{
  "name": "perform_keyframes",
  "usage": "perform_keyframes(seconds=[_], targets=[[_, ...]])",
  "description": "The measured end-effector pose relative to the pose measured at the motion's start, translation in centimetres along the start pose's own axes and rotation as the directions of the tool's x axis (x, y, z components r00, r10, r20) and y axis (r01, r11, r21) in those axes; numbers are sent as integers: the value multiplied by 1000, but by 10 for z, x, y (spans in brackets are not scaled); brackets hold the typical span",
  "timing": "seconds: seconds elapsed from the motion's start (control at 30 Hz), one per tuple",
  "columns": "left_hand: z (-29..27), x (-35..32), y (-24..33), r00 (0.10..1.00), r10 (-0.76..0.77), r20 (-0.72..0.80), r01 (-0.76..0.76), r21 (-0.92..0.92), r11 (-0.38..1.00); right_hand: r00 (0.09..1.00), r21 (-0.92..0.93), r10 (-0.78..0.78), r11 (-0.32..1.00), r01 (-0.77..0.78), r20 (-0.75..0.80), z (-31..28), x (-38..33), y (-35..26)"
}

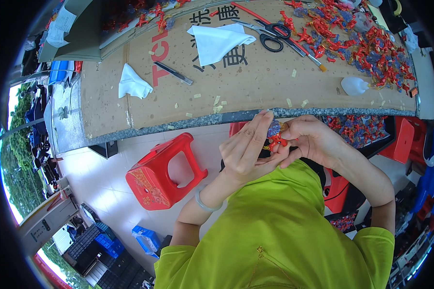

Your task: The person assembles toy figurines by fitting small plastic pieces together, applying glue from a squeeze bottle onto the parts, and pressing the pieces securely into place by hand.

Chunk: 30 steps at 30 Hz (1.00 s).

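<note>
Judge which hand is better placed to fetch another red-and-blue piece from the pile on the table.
Probably the right hand: it is on the same side as the pile. The left hand shares the small red-and-blue piece and sits farther off.

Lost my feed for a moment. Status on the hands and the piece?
Left hand and right hand both pinch one small red-and-blue toy figure, held at table edge. Nothing between them.

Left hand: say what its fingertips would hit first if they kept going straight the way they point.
The left hand points up and away from the body, fingertips just short of the worktable's grey edge. They would likely meet that edge first, though depth is unclear.
</note>
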<state>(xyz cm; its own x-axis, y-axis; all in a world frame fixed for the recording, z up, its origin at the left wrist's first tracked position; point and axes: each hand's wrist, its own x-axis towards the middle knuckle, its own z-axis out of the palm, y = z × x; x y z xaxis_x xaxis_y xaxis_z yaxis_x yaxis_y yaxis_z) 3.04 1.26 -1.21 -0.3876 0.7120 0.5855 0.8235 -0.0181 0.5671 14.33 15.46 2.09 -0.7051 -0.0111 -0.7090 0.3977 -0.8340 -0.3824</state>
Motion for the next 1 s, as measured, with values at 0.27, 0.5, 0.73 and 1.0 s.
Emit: perform_keyframes(seconds=[0.27, 0.5, 0.73, 1.0], targets=[[0, 0, 2, 1000, -14, 16, 14, -4, 1000, 1000, -30, 8, 1000, -8, 5, 5, -2, -5], [2, 0, 4, 1000, -13, 14, 13, -8, 1000, 1000, 8, 7, 1000, -6, -23, 0, 0, -2], [1, 3, 3, 996, -64, 66, 64, 3, 998, 999, 17, 5, 1000, -4, -37, -2, 3, -1], [-12, 11, 8, 826, -466, 318, 554, -308, 773, 930, -450, -355, 848, 278, -94, -7, -11, -7]])
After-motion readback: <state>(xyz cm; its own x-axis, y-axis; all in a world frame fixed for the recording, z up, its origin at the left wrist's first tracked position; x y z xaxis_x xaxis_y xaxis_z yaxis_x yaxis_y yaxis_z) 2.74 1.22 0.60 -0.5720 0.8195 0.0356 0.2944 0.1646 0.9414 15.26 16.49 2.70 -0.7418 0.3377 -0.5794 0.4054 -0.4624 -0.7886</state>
